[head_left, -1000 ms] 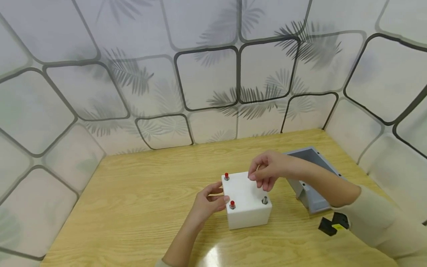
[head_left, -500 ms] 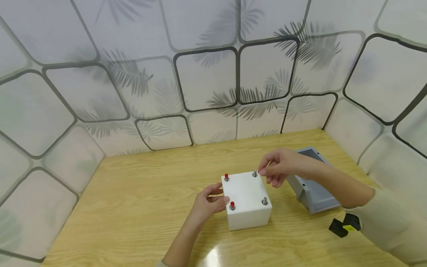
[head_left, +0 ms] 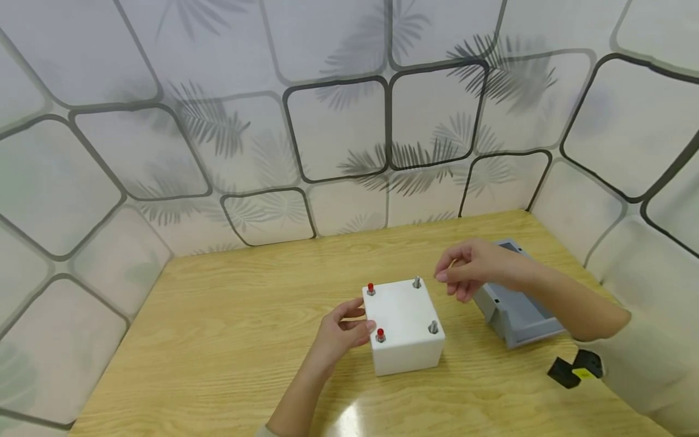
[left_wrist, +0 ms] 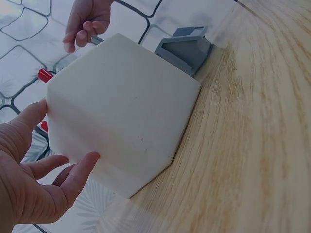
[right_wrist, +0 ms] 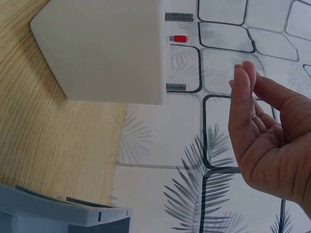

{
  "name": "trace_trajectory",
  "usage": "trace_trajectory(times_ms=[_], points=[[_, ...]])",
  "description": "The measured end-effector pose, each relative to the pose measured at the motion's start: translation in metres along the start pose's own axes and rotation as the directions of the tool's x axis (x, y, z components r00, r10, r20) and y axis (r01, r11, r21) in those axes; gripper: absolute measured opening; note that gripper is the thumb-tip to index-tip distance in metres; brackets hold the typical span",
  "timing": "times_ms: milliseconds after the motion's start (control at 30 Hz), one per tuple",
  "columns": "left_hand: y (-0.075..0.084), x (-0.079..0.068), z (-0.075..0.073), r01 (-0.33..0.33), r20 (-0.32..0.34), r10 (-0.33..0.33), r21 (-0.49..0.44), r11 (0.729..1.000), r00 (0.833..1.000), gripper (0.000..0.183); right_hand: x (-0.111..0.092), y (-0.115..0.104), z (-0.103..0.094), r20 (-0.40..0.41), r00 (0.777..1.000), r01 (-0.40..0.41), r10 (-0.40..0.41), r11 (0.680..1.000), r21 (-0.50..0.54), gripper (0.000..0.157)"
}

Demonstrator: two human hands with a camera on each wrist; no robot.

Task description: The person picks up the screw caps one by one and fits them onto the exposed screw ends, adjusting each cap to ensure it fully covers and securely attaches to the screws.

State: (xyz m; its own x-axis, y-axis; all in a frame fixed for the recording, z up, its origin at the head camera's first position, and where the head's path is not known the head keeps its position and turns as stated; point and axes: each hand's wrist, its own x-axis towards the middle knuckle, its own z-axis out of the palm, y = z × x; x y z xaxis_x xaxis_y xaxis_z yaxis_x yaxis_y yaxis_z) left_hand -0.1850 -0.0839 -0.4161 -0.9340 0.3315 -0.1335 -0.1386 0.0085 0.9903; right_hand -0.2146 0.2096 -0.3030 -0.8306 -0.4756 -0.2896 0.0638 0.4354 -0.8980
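Observation:
In the head view a white box (head_left: pixel 404 321) stands on the table with bolts sticking up at its top corners. Red caps (head_left: pixel 380 333) cover the two left bolts; the two right bolts (head_left: pixel 433 328) show bare thread. My left hand (head_left: pixel 341 331) holds the box's left side, thumb on the top edge; the left wrist view shows its fingertips (left_wrist: pixel 92 158) against the box. Up and to the right of the box, apart from it, is my right hand (head_left: pixel 469 267). In the right wrist view its thumb and fingertips (right_wrist: pixel 249 73) meet, with nothing visible between them.
A grey tray (head_left: pixel 526 332) lies right of the box, partly behind my right forearm. The wood table (head_left: pixel 218 340) ends at a patterned cloth wall (head_left: pixel 349 206) at the back and sides. A black device (head_left: pixel 573 369) hangs at my right sleeve.
My right hand has moved off the far right bolt, up and to the right, uncovering its bare thread. The left hand and the box have stayed in place.

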Motion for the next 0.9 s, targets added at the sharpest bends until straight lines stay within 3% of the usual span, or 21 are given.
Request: trace_trajectory(times_ms=[633,900], points=[[0.0,0.002,0.002,-0.019,0.021,0.019,-0.013,1.0,1.0,0.063,-0.014,0.019,-0.022,-0.052,0.998,-0.019,0.019,1.0,0.008,0.027],[-0.002,0.002,0.0,0.006,-0.004,-0.006,0.001,1.0,1.0,0.063,-0.017,0.027,-0.033,-0.095,0.995,-0.039,0.041,0.999,0.024,0.031]])
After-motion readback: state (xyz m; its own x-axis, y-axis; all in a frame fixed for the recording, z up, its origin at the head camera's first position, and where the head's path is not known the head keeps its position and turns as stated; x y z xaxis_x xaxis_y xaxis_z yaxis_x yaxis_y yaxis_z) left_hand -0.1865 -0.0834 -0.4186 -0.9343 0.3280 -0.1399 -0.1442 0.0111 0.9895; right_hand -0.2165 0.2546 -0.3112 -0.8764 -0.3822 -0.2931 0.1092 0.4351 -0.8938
